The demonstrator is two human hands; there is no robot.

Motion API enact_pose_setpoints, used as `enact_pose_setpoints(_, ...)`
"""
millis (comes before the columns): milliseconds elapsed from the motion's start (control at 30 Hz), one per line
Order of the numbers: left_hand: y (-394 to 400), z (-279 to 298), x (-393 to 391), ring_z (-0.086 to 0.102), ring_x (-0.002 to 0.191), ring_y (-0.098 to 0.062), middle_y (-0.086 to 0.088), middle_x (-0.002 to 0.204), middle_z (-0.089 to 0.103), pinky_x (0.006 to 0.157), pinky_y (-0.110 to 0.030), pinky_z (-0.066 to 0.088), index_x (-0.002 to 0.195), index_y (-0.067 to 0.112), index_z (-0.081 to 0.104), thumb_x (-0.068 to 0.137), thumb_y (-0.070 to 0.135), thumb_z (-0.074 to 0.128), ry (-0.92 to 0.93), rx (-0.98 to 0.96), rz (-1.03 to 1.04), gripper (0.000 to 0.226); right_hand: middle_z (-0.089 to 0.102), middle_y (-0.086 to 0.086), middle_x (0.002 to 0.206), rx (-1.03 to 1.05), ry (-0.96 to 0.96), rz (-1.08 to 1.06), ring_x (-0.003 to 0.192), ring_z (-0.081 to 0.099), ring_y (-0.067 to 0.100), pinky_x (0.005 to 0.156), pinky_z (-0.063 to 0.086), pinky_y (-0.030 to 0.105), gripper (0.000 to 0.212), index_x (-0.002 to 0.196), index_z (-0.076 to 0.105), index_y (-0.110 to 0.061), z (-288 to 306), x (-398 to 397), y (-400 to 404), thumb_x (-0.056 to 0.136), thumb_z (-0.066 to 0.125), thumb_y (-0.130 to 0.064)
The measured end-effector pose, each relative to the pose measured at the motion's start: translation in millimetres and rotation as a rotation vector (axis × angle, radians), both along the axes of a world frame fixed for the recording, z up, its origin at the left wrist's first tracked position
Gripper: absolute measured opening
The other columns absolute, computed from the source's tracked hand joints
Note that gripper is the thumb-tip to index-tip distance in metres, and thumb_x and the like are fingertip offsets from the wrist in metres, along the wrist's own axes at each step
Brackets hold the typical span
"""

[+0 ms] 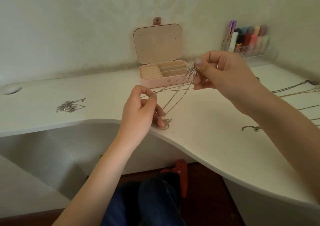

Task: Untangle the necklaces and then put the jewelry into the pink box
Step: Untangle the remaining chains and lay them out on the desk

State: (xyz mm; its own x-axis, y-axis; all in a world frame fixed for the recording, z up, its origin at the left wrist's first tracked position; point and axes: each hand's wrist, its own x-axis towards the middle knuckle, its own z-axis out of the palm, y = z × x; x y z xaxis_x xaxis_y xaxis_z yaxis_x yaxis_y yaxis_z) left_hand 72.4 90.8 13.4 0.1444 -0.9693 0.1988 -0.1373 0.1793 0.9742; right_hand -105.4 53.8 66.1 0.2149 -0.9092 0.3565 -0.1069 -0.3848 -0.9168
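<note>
1. Your tangled silver chains (pixel 174 94) stretch taut above the desk, crossing one another between a knot of pendants (pixel 191 72) at the upper right and loose ends (pixel 167 121) pooled on the desk edge.
2. A second heap of silver chain (pixel 70 105) lies bunched on the desk, well to the left.
3. More chains (pixel 294 91) lie stretched out at the far right; how many is hard to tell.
4. Your pink box (pixel 155 83) stands open behind the chains, lid upright, with ring rolls on the left and long compartments on the right.
</note>
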Motion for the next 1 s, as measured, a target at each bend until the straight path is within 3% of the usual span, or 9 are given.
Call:
enact_pose_setpoints(167,-1,-1,14,0.065,0.049,-0.021,-0.009,0.067,0.065,0.039,-0.025,0.047,0.090,0.017,0.042,0.101,0.008,0.036,0.115,0.009,0.155,0.016,0.065,-0.007,0.056,-0.009,-0.059,-0.130,0.053,0.061,0.006,0.064,0.057,0.024,0.022,0.081,0.056,-0.012,4,-6,-4,0.099,0.046,-0.020)
enact_pose_setpoints(333,-2,-2,27,0.071,0.063,-0.023,-0.011,0.073,0.065,0.054,-0.027,0.055,0.093,0.012,0.047,0.100,0.002,0.036,0.296,0.018,0.178,0.016,0.066,-0.005,0.062,-0.005,-0.142,-0.249,0.059,0.065,0.011,0.061,0.057,0.026,0.021,0.093,0.054,-0.006,4,-12,-12,0.101,0.043,-0.021)
enact_pose_setpoints(400,-2,0,27,0.071,0.065,-0.023,-0.009,0.070,0.066,0.058,-0.028,0.057,0.093,0.009,0.049,0.100,0.003,0.040,0.409,0.032,0.151,0.012,0.066,-0.003,0.062,0.058,-0.211,-0.213,0.062,0.067,0.014,0.060,0.056,0.025,0.024,0.088,0.053,-0.006,1,-11,-12,0.101,0.041,-0.022)
enact_pose_setpoints(500,-2,3,24,0.069,0.060,-0.019,-0.005,0.060,0.064,0.059,-0.027,0.057,0.089,0.007,0.050,0.098,0.004,0.046,0.591,0.062,0.109,0.011,0.066,-0.001,0.059,0.179,-0.348,-0.134,0.062,0.067,0.014,0.059,0.055,0.023,0.031,0.080,0.055,-0.007,0,-10,-11,0.102,0.039,-0.021)
enact_pose_setpoints(600,-4,5,22,0.051,0.044,-0.010,0.000,0.050,0.049,0.055,-0.025,0.055,0.080,0.009,0.050,0.097,0.006,0.049,0.703,0.112,0.066,0.017,0.063,-0.001,0.055,0.286,-0.468,-0.088,0.056,0.064,0.013,0.055,0.054,0.022,0.031,0.076,0.053,-0.007,1,-11,-11,0.101,0.040,-0.021)
enact_pose_setpoints(700,-4,7,19,0.035,0.041,-0.008,0.004,0.045,0.035,0.048,-0.020,0.051,0.076,0.012,0.046,0.096,0.011,0.051,0.736,0.163,0.063,0.021,0.059,0.001,0.055,0.357,-0.536,-0.050,0.051,0.059,0.011,0.051,0.051,0.021,0.030,0.074,0.051,-0.008,0,-11,-11,0.101,0.042,-0.021)
enact_pose_setpoints(767,-1,8,16,0.034,0.037,-0.007,0.004,0.045,0.033,0.046,-0.020,0.050,0.077,0.011,0.046,0.095,0.016,0.054,0.703,0.153,0.099,0.020,0.060,0.001,0.055,0.367,-0.519,-0.063,0.050,0.057,0.010,0.048,0.048,0.019,0.028,0.077,0.051,-0.009,-1,-11,-11,0.101,0.043,-0.021)
enact_pose_setpoints(900,4,9,13,0.047,0.039,-0.009,0.002,0.050,0.040,0.039,-0.018,0.046,0.076,0.010,0.049,0.093,0.023,0.057,0.600,0.105,0.141,0.023,0.062,0.003,0.052,0.329,-0.368,-0.193,0.046,0.058,0.006,0.041,0.041,0.014,0.026,0.081,0.051,-0.007,-4,-12,-14,0.101,0.041,-0.021)
enact_pose_setpoints(1000,7,11,11,0.058,0.049,-0.010,0.000,0.057,0.047,0.039,-0.017,0.046,0.074,0.011,0.051,0.093,0.024,0.057,0.586,0.107,0.115,0.024,0.055,0.007,0.062,0.374,-0.446,-0.185,0.044,0.055,0.007,0.038,0.032,0.013,0.024,0.081,0.047,-0.007,-4,-12,-15,0.101,0.041,-0.018)
